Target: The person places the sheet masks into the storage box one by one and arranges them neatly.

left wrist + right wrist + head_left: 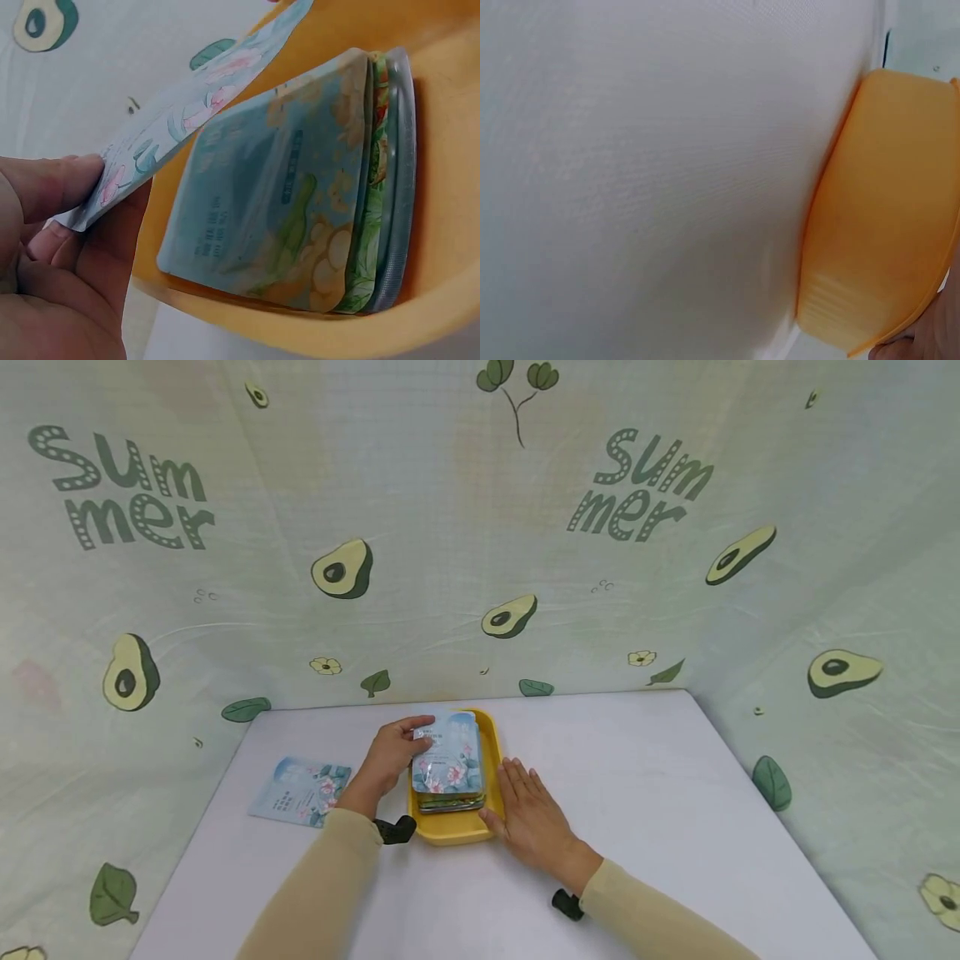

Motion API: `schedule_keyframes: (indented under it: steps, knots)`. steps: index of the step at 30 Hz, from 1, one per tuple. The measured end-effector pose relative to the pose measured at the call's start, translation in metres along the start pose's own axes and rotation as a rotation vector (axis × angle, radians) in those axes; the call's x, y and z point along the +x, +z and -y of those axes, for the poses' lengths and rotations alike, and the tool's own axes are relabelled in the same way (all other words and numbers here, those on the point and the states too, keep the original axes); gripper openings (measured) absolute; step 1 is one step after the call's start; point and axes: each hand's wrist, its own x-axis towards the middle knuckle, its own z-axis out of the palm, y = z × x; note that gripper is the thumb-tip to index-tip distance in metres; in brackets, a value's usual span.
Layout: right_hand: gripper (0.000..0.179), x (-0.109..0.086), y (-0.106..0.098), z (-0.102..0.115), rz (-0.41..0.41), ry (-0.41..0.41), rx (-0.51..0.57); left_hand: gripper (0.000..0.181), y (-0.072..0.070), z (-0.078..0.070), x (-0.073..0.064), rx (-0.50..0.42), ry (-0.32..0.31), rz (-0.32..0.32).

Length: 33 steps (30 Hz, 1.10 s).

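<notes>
My left hand (390,753) pinches a pale blue sachet with pink flowers (448,760) by its left edge, thumb on top. In the left wrist view this flowered sachet (187,112) is tilted above a stack in a yellow tray (452,837). On top of that stack lies a blue-green sachet with a pea-pod and bean print (270,202); other packets show at its edge. My right hand (532,814) lies at the tray's right side with straight fingers, its thumb at the rim. The tray's outer wall (881,202) fills the right of the right wrist view.
Another pale blue flowered sachet (300,791) lies flat on the white table (637,793), left of the tray. A hanging cloth with avocado prints (420,635) closes off the back and both sides. Each wrist wears a small black device.
</notes>
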Motion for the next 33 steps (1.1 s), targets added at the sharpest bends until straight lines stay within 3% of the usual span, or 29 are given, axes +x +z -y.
schedule_keyframes:
  steps: [10, 23, 33]
  knots:
    - [0.086, 0.0, 0.001, 0.001, -0.003, 0.008, 0.011, 0.042, 0.005, 0.004, 0.004, 0.101, 0.006, -0.005]
    - [0.086, 0.0, 0.002, 0.0, -0.006, 0.006, 0.008, 0.043, 0.008, -0.005, 0.001, 0.203, -0.012, 0.005]
    - [0.085, 0.0, 0.001, 0.0, -0.019, 0.008, 0.014, 0.045, 0.01, -0.017, -0.004, 0.452, 0.01, -0.058]
